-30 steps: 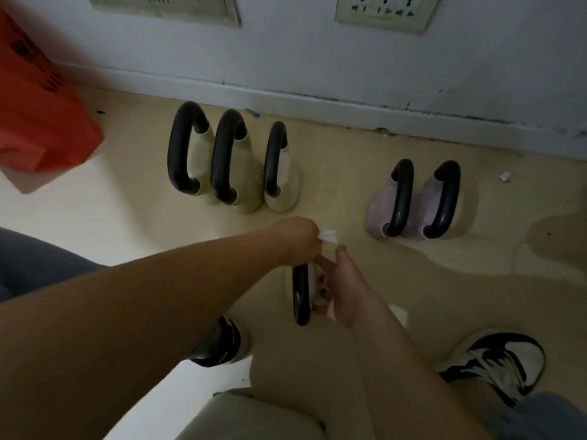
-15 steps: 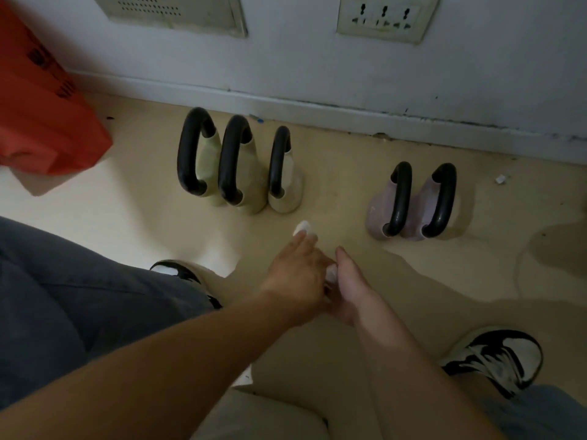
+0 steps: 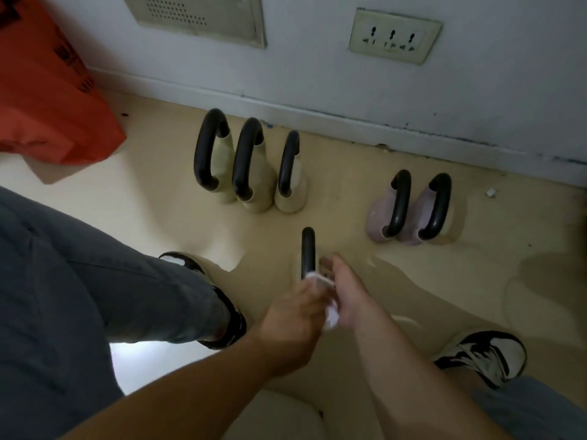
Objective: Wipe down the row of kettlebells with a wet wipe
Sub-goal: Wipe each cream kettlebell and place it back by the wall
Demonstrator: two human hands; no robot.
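Wet wipe [image 3: 331, 314]: white and bunched, in the centre of the frame between the two hands; its upper part is blurred against the bottom of the black handle.
Left hand [image 3: 292, 315]: fingers curled around the wipe, gripping it and pressing it to the lower end of the handle.
Right hand [image 3: 349, 293]: lies against the right side of the near kettlebell, thumb stretched toward the upper left. Its fingers are hidden behind the wipe and the other hand, so how far they close cannot be told.
Near kettlebell [image 3: 308, 249]: stands on the floor [image 3: 349, 185], centre frame. Its handle shows edge-on as a narrow black bar, long axis nearly vertical in the frame, top end pointing at the wall [image 3: 476, 90].
Kettlebell and hands: the handle rises just above both hands; only a sliver of pale body shows beside the right thumb.
Cream kettlebells [image 3: 259, 192]: three side by side, above and left of the hands, near the skirting.
Pink kettlebells [image 3: 416, 220]: two touching, right of centre, apart from the cream three.
Legs: grey trousers [image 3: 79, 296] at the left; left shoe [image 3: 228, 312] beside the left hand, right shoe [image 3: 486, 357] at the lower right.
Edges: orange bag [image 3: 47, 100] in the upper left; vent panel [image 3: 197, 14] and socket plate [image 3: 394, 36] on the wall along the top.
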